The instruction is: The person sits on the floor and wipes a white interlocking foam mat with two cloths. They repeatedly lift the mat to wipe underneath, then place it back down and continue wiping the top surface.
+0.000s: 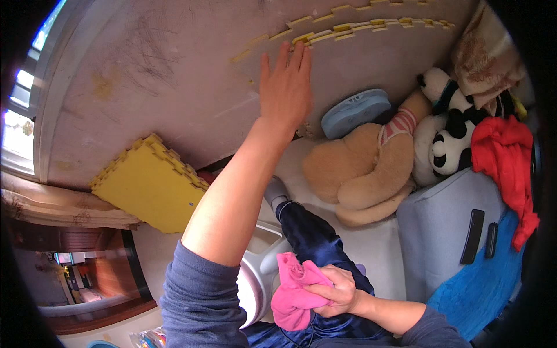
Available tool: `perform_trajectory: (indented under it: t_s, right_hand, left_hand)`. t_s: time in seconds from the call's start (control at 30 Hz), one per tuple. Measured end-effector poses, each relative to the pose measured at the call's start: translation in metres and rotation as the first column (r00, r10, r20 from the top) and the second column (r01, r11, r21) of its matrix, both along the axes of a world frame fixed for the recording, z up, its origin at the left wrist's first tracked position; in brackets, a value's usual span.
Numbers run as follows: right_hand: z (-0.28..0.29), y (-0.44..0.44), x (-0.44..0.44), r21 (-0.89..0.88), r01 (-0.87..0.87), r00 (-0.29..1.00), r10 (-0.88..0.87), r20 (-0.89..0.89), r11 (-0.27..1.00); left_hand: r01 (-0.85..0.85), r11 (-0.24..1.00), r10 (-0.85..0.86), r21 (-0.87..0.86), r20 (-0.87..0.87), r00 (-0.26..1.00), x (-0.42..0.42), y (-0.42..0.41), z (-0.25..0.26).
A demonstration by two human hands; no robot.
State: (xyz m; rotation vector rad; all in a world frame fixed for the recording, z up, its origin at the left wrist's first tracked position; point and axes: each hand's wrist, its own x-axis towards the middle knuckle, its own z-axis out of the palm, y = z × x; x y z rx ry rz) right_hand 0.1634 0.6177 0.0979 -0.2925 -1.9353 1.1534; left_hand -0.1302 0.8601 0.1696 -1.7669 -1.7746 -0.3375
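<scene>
My left hand [287, 82] reaches up to the wall [204, 56]. Its fingers are slightly spread, and the fingertips meet a yellow jigsaw-edged strip [343, 29] on the wall. A second, thinner yellow strip [322, 17] runs above it. Low in front of my body, my right hand [337, 291] grips a bunched pink cloth [298, 296] over my dark blue satin trousers [311, 232]. A white and grey plastic seat [256, 278] is beside the cloth, partly hidden by my left arm.
Yellow interlocking foam mats [148, 187] lean on the wall at left. At right lie a tan plush toy [361, 165], panda plush toys [450, 150], a light blue plastic object [357, 111], a red cloth [500, 143] and a grey sofa piece [439, 230] carrying a remote control [472, 237].
</scene>
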Motion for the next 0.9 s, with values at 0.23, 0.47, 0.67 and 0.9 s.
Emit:
perform_trajectory:
  t_s: [0.23,0.47,0.67,0.9]
  right_hand:
    - [0.008,0.002,0.000,0.000,-0.012,1.000,0.012,0.027,1.000]
    - [0.003,-0.001,0.001,0.007,-0.001,0.999,0.001,0.042,1.000]
    - [0.004,-0.002,0.000,0.018,-0.005,1.000,0.004,0.026,1.000]
    - [0.001,-0.007,-0.001,0.037,0.008,1.000,-0.008,-0.001,0.999]
  left_hand:
    - [-0.041,0.997,0.044,0.060,-0.052,0.998,0.025,-0.016,-0.008]
    - [0.005,0.996,0.012,-0.091,0.188,0.982,0.051,-0.016,0.005]
    - [-0.159,0.917,0.334,-0.366,0.482,0.810,0.068,0.017,0.030]
    - [-0.167,0.961,0.250,-0.219,0.441,0.862,0.044,0.037,0.041]
